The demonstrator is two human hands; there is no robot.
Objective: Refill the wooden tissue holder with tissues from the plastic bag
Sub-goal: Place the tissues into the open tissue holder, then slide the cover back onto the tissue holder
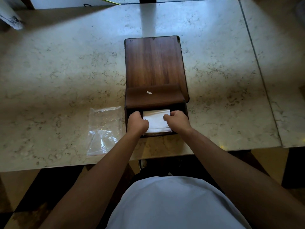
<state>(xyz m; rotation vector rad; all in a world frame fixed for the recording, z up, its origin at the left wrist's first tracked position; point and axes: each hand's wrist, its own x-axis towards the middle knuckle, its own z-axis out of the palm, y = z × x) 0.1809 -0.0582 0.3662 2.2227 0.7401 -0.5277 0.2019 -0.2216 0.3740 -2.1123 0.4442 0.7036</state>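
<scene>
A dark wooden tissue holder (154,98) stands on the marble table near its front edge, its lid (153,61) laid flat behind it. A white stack of tissues (156,120) lies inside the open box. My left hand (137,123) grips the stack's left side and my right hand (177,120) grips its right side, both inside the box. A clear plastic bag (104,129) lies flat and looks empty just left of the holder.
The marble table (57,71) stretches wide to the left and back; a second slab (280,55) adjoins on the right. A white object (9,15) sits at the far left corner. A small white scrap (149,92) rests on the holder's top.
</scene>
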